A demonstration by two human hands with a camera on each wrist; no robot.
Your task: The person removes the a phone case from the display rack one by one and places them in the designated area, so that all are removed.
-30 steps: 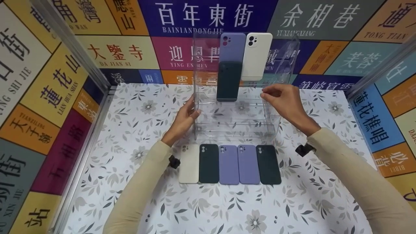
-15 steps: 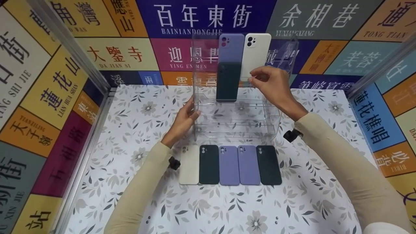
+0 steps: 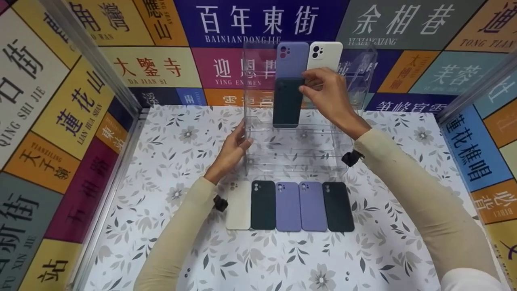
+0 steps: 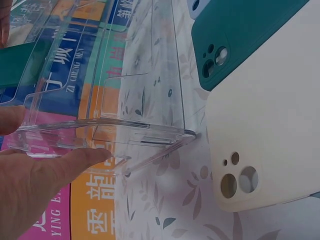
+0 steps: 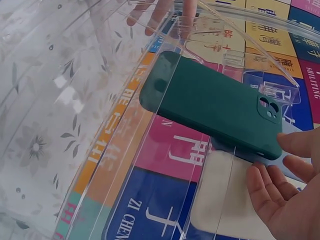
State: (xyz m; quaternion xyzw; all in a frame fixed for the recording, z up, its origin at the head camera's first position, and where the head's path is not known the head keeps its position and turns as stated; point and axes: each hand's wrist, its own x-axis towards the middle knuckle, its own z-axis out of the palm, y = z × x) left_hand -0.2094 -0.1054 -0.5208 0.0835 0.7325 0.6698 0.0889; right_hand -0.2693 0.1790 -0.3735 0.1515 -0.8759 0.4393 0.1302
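We see the left hand (image 3: 231,153) pinching the 9 o'clock wall of the glossy clear rack (image 4: 150,128); right hand (image 3: 329,91), fingers bent, at the 1 o'clock corner of the rack-propped matte green case (image 5: 215,102), pinch unclear to us. Five rounded cases (image 3: 288,206) lie at 6 o'clock.

A display stand (image 3: 291,159) sits behind a row of five phone cases (image 3: 288,207) on the table (image 3: 226,258).
In the stand, a left case (image 3: 291,60) and right case (image 3: 329,55) are side by side, a front case (image 3: 286,103) lower, before the left one; the left hand (image 3: 230,153) is at the stand's left side, the right hand (image 3: 329,95) before the right case.
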